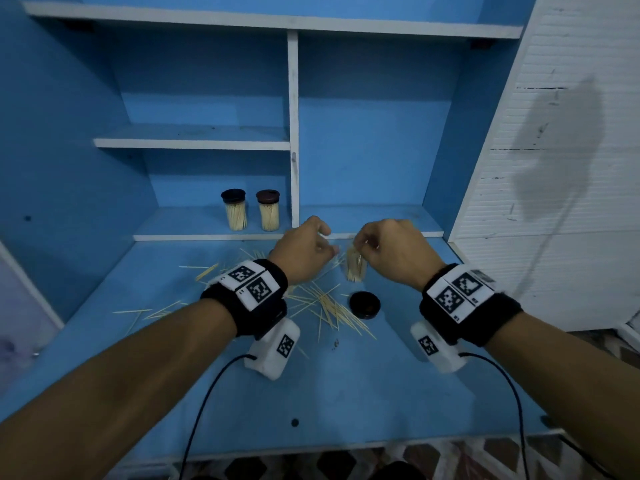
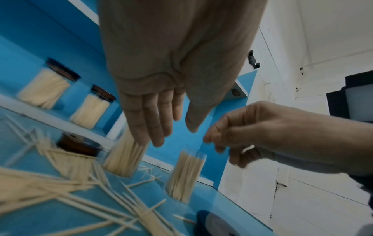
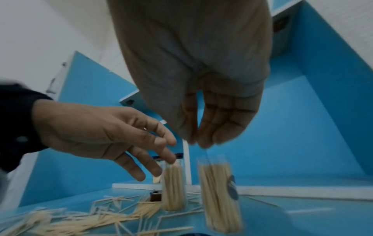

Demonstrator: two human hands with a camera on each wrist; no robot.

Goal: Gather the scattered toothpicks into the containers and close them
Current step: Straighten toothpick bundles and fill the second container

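The right hand (image 1: 388, 251) is pinching its fingertips together over the open toothpick container (image 1: 356, 266), apparently dropping toothpicks in; the left hand (image 2: 159, 111) is hovering spread beside it.

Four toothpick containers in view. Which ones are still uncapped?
The two on the desk under the hands are open-topped. The pair on the back shelf wear dark lids. A loose black lid lies nearby.

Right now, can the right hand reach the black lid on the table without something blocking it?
Probably yes. The black lid lies bare on the table, just below the right hand; only loose toothpicks lie beside it.
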